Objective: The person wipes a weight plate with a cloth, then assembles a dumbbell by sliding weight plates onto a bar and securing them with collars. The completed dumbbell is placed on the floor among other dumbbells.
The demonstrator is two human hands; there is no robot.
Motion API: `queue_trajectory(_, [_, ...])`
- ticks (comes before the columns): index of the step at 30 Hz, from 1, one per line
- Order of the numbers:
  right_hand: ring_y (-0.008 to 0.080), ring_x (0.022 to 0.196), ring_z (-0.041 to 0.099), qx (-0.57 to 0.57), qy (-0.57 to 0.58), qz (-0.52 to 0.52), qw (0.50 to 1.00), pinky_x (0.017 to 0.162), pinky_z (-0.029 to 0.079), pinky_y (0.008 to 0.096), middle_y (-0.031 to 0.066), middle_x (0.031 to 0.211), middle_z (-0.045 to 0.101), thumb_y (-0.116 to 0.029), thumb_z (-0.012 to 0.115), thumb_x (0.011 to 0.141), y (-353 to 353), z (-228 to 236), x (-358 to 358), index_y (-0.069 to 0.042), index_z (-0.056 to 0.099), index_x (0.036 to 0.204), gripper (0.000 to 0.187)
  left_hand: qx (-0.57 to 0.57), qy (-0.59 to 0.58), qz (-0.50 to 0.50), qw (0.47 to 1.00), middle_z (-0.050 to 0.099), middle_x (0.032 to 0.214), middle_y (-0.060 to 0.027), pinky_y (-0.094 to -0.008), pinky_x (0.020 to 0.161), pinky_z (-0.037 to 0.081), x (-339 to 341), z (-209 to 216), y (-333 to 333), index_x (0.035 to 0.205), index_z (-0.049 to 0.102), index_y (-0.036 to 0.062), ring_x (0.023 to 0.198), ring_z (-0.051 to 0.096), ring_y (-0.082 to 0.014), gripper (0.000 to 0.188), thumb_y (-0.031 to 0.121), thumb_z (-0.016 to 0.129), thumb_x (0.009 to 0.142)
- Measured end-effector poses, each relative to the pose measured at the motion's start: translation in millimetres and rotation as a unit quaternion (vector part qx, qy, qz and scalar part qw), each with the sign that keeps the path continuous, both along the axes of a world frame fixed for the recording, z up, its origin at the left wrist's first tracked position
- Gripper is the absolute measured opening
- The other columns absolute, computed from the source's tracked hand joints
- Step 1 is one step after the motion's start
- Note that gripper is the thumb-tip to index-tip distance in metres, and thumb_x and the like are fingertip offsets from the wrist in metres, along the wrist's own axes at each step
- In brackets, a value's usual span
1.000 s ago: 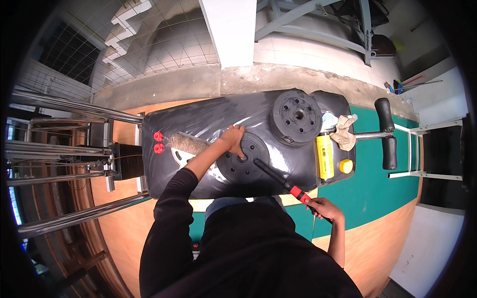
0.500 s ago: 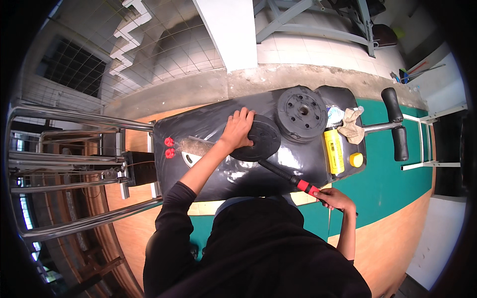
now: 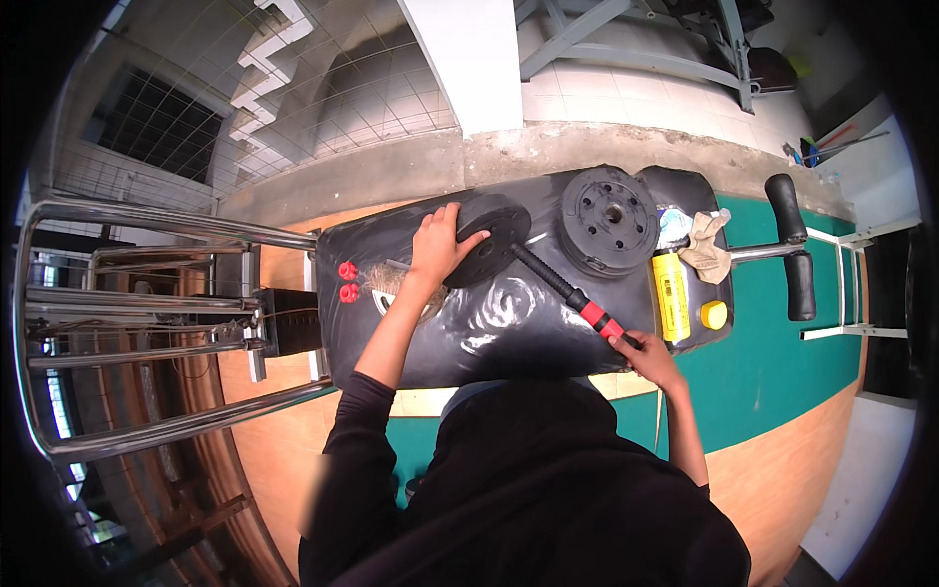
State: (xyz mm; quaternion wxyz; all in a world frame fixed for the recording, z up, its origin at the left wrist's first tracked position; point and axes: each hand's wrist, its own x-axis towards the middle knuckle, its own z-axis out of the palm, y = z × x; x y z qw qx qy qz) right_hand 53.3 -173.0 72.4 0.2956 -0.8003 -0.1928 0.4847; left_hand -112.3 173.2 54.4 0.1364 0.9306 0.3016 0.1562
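Note:
My left hand (image 3: 440, 247) grips the rim of a black weight plate (image 3: 506, 217), thumb across its face and fingers over the far left edge. The plate is tipped up off the black padded bench (image 3: 440, 347). In my right hand (image 3: 648, 360) is a dumbbell bar (image 3: 559, 286), black and ribbed with a red band, held near its lower right end. Its far end meets the plate around the centre; I cannot tell how deep it sits in the hole. Right of the plate lie more stacked black weight plates (image 3: 611, 220).
Red collar nuts (image 3: 348, 282) and a partly hidden, brown bristly thing (image 3: 391, 278) lie at the bench's left. On the right are a yellow bottle (image 3: 671, 298), a yellow cap (image 3: 714, 314) and a crumpled beige cloth (image 3: 706, 250). Chrome rails (image 3: 176, 227) flank the left end.
The plate has been tilted up from the bench by my left hand. My right hand has raised the bar, bringing its end to the plate's centre. The view has shifted slightly.

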Motion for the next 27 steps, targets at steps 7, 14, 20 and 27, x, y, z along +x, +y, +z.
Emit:
queue_trajectory(7, [0.0063, 0.047, 0.045, 0.002, -0.053, 0.071, 0.996, 0.045, 0.036, 0.0230, -0.0027, 0.054, 0.046, -0.044, 0.068, 0.082, 11.5, 11.6, 11.4, -0.004, 0.065, 0.092, 0.041, -0.064, 0.010, 0.078, 0.995, 0.061, 0.093, -0.0233, -0.0471, 0.072, 0.050, -4.3, -3.0, -10.2, 0.105, 0.050, -0.0035, 0.083, 0.061, -0.0408, 0.051, 0.045, 0.053, 0.088])
queue_trajectory(14, [0.0208, 0.060, 0.054, -0.003, -0.087, 0.111, 0.990, 0.061, 0.043, 0.0330, 0.0090, 0.061, 0.055, -0.047, 0.066, 0.080, 28.5, 15.0, 15.8, -0.002, 0.067, 0.094, 0.047, -0.073, 0.006, 0.068, 0.995, 0.060, 0.089, -0.0234, -0.0485, 0.070, 0.048, -14.3, -1.1, -11.7, 0.098, 0.048, -0.0026, 0.080, 0.060, -0.0428, 0.046, 0.042, 0.052, 0.089])
queue_trajectory(20, [0.0338, 0.066, 0.059, 0.008, -0.181, 0.163, 0.970, 0.063, 0.044, 0.0399, 0.0165, 0.064, 0.058, -0.044, 0.066, 0.079, 45.7, 16.6, 15.4, -0.005, 0.066, 0.091, 0.041, -0.116, 0.031, 0.067, 0.991, 0.060, 0.094, -0.0258, -0.0488, 0.073, 0.047, -18.7, 13.3, -21.6, 0.106, 0.047, -0.0047, 0.085, 0.060, -0.0439, 0.052, 0.044, 0.051, 0.089])
queue_trajectory(27, [0.0368, 0.068, 0.060, 0.056, -0.252, 0.162, 0.952, 0.064, 0.045, 0.0447, 0.0156, 0.064, 0.060, -0.038, 0.071, 0.075, 58.5, 5.4, 4.1, -0.009, 0.064, 0.089, 0.033, -0.104, -0.011, 0.053, 0.993, 0.061, 0.094, -0.0235, -0.0460, 0.070, 0.049, -22.1, 13.4, -47.4, 0.109, 0.052, -0.0048, 0.081, 0.061, -0.0414, 0.052, 0.041, 0.059, 0.085])
